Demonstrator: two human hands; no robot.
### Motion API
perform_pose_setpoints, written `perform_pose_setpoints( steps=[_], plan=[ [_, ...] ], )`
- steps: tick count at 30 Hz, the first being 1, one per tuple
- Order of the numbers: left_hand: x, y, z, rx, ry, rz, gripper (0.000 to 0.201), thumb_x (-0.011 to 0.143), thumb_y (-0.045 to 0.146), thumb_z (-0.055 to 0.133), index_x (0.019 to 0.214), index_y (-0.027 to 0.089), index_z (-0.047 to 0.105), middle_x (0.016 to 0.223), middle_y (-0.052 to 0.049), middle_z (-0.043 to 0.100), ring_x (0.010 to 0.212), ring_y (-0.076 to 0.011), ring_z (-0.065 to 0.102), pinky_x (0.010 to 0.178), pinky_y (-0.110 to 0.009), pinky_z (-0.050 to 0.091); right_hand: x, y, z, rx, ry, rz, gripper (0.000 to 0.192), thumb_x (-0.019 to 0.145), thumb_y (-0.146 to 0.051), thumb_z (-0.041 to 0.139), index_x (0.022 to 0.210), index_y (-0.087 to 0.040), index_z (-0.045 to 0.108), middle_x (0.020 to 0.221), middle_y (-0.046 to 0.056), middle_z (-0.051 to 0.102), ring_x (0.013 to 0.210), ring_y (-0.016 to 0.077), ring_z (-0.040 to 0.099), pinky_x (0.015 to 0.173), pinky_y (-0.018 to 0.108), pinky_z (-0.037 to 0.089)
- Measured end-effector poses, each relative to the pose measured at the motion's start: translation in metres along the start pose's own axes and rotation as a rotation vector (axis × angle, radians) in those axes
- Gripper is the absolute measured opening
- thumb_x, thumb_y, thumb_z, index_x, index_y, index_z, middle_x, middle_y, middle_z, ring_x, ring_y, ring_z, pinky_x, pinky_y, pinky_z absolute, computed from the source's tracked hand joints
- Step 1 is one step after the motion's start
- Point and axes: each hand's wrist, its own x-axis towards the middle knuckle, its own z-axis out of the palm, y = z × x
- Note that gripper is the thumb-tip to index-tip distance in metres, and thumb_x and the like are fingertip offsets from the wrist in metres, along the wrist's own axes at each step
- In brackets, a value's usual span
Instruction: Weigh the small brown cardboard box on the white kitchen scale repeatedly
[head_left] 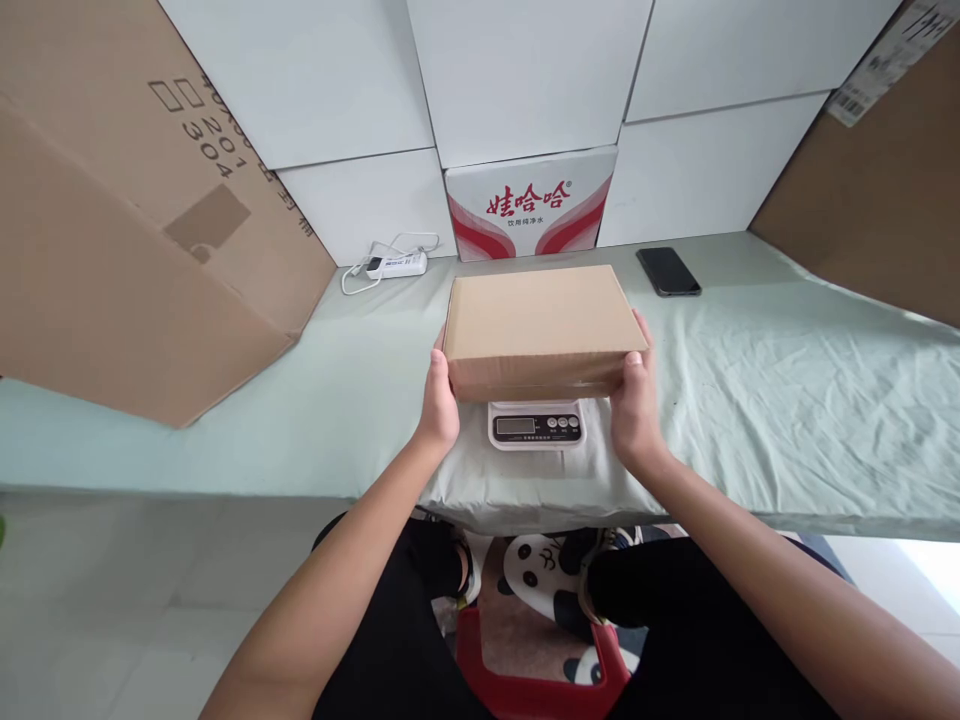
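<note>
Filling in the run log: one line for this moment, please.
left hand: grips box left end | right hand: grips right end | box over scale

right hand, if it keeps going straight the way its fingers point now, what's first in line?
The right hand already grips the right end of the cardboard box, fingers pointing away from the person. Straight on, past the box edge, the black phone on the cloth looks first in line; depth is unclear, so it might pass above it.
</note>
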Motion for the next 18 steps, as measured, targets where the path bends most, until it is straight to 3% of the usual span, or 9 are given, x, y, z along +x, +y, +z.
perform_pose_setpoints(
  steps=[4,9,13,18],
  plan=[
    [0.016,0.003,0.004,-0.006,0.026,0.044,0.087,0.094,0.095,0.044,0.149,0.032,0.07,0.165,-0.006,0.066,0.172,-0.0329,0.039,0.14,-0.046,0.039,0.015,-0.008,0.009,0.004,0.052,-0.043,0.067,0.107,-0.076,0.037,0.171,-0.057,0.03,0.183,-0.008,0.039,0.175,0.0347,0.033,0.143,0.072,0.029],
    [0.069,-0.001,0.011,-0.008,0.066,0.168,0.089,0.093,0.097,0.04,0.152,0.037,0.067,0.167,-0.003,0.064,0.172,-0.0297,0.041,0.138,-0.043,0.041,0.077,-0.003,0.004,-0.037,-0.069,-0.267,0.085,0.097,-0.091,0.041,0.172,-0.052,0.03,0.186,-0.007,0.031,0.177,0.0378,0.023,0.143,0.071,0.026],
    [0.107,-0.022,0.016,-0.029,0.0,0.163,0.093,0.091,0.099,0.043,0.155,0.036,0.065,0.172,-0.003,0.06,0.172,-0.0298,0.04,0.138,-0.043,0.04,0.117,0.014,0.004,-0.02,-0.08,-0.267,0.089,0.091,-0.097,0.045,0.166,-0.049,0.038,0.18,-0.003,0.038,0.171,0.0393,0.033,0.139,0.071,0.032],
    [0.122,-0.054,0.008,-0.063,-0.004,0.064,0.09,0.091,0.096,0.051,0.152,0.032,0.067,0.17,-0.008,0.062,0.171,-0.0304,0.041,0.141,-0.047,0.035,0.119,0.043,0.022,-0.017,-0.028,-0.136,0.084,0.088,-0.095,0.049,0.155,-0.043,0.046,0.164,0.004,0.052,0.155,0.0376,0.051,0.135,0.07,0.039]
  ],
)
